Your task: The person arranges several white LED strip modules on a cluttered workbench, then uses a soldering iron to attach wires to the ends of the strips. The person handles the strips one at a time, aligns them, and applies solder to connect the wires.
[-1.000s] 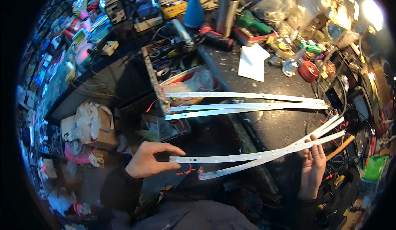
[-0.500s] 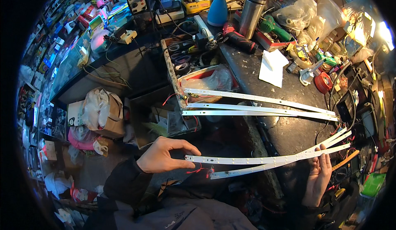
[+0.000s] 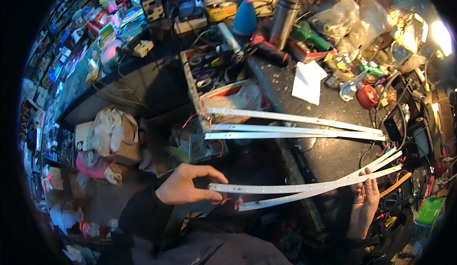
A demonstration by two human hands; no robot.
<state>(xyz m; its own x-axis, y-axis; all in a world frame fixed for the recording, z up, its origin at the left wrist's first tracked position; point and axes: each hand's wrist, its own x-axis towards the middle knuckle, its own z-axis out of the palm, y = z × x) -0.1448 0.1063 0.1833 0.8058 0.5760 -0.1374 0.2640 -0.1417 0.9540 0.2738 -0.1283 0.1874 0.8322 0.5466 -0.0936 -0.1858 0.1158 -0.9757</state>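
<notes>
My left hand (image 3: 188, 184) pinches the left end of a thin white LED strip (image 3: 266, 189) between thumb and finger. Further along, the fingers of my right hand (image 3: 365, 201) curl up around the same strip near its right end. Beneath it crosses another LED strip (image 3: 276, 201), with short red wires at its left end; a further strip end fans out beside it at the right. Beyond my hands, several more LED strips (image 3: 295, 130) lie side by side from an open drawer to the dark bench.
The drawer (image 3: 190, 82) holds tools and plastic bags. On the bench (image 3: 276, 84) are a white paper (image 3: 308, 82), a red-black power tool (image 3: 269, 50), a steel flask (image 3: 284, 22) and a blue spray bottle (image 3: 245, 17). Cables and a red wire spool (image 3: 367, 96) crowd the right side.
The view has shifted slightly, so the bench things sit a little further left. Both hands keep their hold on the strip, its left end slightly lower in view.
</notes>
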